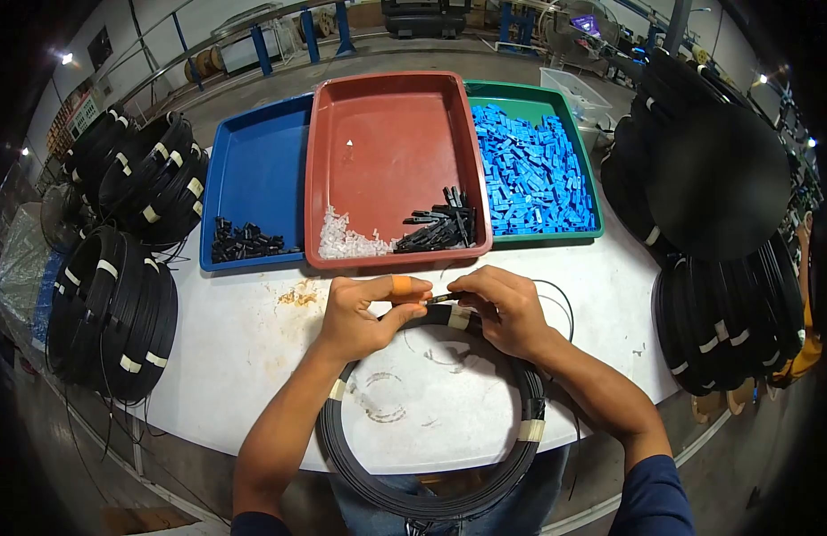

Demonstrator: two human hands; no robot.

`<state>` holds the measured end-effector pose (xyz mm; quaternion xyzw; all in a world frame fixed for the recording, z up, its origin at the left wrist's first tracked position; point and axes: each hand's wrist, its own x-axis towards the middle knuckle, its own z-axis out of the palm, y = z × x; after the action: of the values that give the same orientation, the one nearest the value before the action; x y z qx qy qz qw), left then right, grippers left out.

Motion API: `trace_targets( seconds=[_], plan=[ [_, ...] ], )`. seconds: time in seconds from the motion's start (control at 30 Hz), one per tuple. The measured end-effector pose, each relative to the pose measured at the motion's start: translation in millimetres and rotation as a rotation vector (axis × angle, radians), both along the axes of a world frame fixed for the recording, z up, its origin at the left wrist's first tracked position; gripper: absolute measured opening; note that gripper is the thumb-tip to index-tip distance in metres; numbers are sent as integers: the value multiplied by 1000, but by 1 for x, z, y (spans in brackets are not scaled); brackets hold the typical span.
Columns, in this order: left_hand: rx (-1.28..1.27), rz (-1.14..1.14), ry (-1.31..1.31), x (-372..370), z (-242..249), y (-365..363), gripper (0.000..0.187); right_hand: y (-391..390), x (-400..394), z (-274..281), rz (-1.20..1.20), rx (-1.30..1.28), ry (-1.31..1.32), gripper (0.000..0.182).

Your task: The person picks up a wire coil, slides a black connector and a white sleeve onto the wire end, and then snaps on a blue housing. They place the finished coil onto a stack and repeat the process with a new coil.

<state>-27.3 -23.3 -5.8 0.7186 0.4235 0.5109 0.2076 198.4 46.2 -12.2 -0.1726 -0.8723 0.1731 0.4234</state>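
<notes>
Both hands meet above the top of a coil of black cable [333, 438], which is bound with pale tape and overhangs the table's front edge. My left hand [369, 313], with orange tape round a finger, pinches one end of a small dark piece [438, 299]. The fingers of my right hand [503, 308] are closed on the black cable [567, 308] at the other side of that piece; the cable loops out to the right. Fingertips hide part of the joint.
Behind the hands stand a blue tray [257, 170] with black parts, a red tray [391, 143] with clear and black parts, and a green tray [530, 94] of blue parts. Cable coils are stacked left [110, 313] and right [726, 313] on the white table [244, 357].
</notes>
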Motion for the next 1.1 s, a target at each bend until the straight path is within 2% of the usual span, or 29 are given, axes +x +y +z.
trace_targets(
  seconds=[0.07,0.1,0.17,0.3,0.67,1.1],
  plan=[
    [-18,-48,-105,3,3,-2,37,1,-3,-5,-32,7,32,28],
    [-20,-48,-106,3,2,-2,37,1,-1,-4,-32,5,31,28],
    [-75,-55,-122,0,2,-2,46,3,2,-2,-48,45,-106,26],
    [-2,-106,-53,-2,-1,0,41,9,5,-1,-36,132,-129,24],
    [-76,-123,-1,-2,2,-3,42,9,3,-1,97,55,-53,21],
    [-1,-71,8,0,-5,-1,35,10,-1,-7,94,-5,-24,18]
  ],
)
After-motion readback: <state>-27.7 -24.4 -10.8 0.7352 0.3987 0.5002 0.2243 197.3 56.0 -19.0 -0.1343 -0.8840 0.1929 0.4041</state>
